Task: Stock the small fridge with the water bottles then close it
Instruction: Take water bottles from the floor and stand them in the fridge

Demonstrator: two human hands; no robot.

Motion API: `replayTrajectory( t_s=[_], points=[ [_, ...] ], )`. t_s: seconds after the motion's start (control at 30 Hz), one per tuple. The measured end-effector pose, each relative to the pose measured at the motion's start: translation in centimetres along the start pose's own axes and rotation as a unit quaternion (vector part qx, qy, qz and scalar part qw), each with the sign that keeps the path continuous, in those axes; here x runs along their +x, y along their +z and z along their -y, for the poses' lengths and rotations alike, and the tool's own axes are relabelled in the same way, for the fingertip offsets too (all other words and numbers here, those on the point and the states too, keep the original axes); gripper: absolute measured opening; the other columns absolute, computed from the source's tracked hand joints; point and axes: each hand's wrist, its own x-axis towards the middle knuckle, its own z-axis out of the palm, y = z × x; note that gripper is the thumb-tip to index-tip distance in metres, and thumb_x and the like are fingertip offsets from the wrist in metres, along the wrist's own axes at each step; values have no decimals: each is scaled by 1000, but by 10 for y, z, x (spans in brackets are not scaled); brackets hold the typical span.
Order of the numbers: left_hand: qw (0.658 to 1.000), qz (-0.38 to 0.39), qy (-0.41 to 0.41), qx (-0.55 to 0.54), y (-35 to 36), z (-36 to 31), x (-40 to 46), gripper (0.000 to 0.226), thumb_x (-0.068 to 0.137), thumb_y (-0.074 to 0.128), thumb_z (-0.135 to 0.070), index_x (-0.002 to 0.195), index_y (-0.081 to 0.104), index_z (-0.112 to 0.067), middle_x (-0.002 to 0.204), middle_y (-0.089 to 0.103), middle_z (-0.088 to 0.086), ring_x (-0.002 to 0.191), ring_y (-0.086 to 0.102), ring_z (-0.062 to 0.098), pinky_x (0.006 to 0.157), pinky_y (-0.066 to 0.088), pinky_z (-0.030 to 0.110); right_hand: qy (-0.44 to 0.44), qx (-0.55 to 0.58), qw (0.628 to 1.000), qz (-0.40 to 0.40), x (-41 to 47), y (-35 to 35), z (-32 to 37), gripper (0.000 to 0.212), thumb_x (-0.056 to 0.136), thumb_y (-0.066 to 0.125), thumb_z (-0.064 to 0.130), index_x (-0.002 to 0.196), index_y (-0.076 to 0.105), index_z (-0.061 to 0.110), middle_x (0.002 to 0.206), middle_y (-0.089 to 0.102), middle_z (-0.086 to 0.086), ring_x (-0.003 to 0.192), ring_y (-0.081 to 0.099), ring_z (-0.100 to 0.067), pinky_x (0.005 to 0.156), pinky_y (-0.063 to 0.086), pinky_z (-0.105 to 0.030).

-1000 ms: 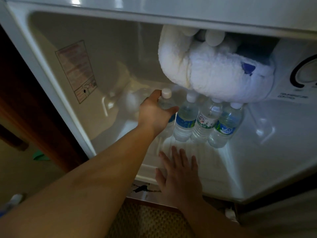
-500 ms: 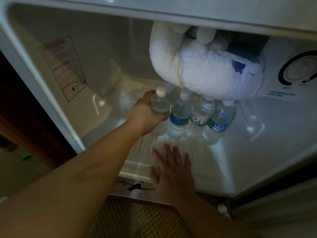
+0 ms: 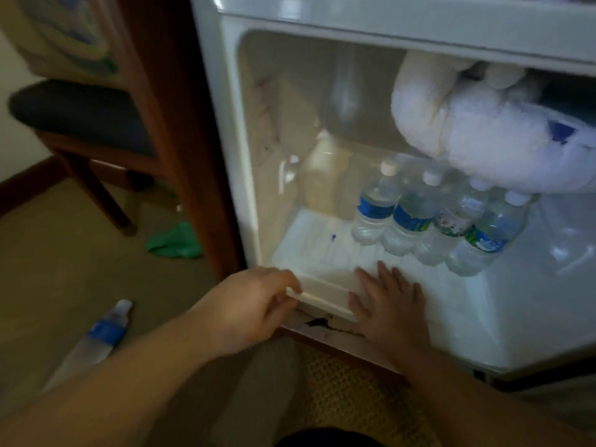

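Observation:
The small white fridge (image 3: pixel 245 175) stands open. Several water bottles stand in a row on its floor; the leftmost one (image 3: pixel 374 208) has a blue label and a white cap. My left hand (image 3: pixel 248 308) is outside at the fridge's front left corner, fingers loosely curled, holding nothing. My right hand (image 3: pixel 387 304) lies flat, fingers spread, on the front lip of the fridge floor. One more water bottle (image 3: pixel 93 343) with a blue label lies on the carpet at the lower left, apart from both hands.
A thick frosted freezer box (image 3: pixel 483 137) hangs at the fridge's top right, just above the bottle caps. Left of the fridge is a wooden cabinet side (image 3: pixel 180 130), a dark-seated chair (image 3: pixel 80 114) and a green cloth (image 3: pixel 175 241) on the carpet.
My left hand let go of the leftmost bottle and pulled back out of the fridge to its front left corner. The view swung left, showing the floor bottle. The right hand stayed.

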Motion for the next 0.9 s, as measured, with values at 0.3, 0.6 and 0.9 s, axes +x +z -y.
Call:
replayTrajectory(
  t_s=[0.3, 0.6, 0.9],
  points=[
    [911, -134, -341, 190, -89, 99, -177, 50, 94, 41, -58, 63, 60, -24, 53, 61, -8, 47, 62, 15, 45, 34, 21, -356, 207, 911, -6, -25, -30, 144, 38, 97, 54, 55, 108, 74, 24, 87, 62, 11, 79, 58, -7, 71, 50, -22],
    [741, 117, -639, 172, -108, 197, -292, 38, 95, 60, -41, 126, 58, -21, 109, 69, 2, 98, 66, 23, 85, 56, 41, -454, 45, 839, 297, -21, -12, 335, 40, 100, 48, 53, 138, 46, 43, 110, 58, 18, 95, 57, -2, 86, 53, -30],
    [614, -66, -786, -6, -106, 311, -382, 73, 90, 69, -37, 149, 39, -5, 123, 65, 16, 109, 65, 34, 86, 59, 43, -231, 149, 874, 401, 1, 96, 446, 57, 100, 60, 31, 151, 35, 29, 112, 59, 2, 99, 60, -13, 80, 52, -32]
  ],
)
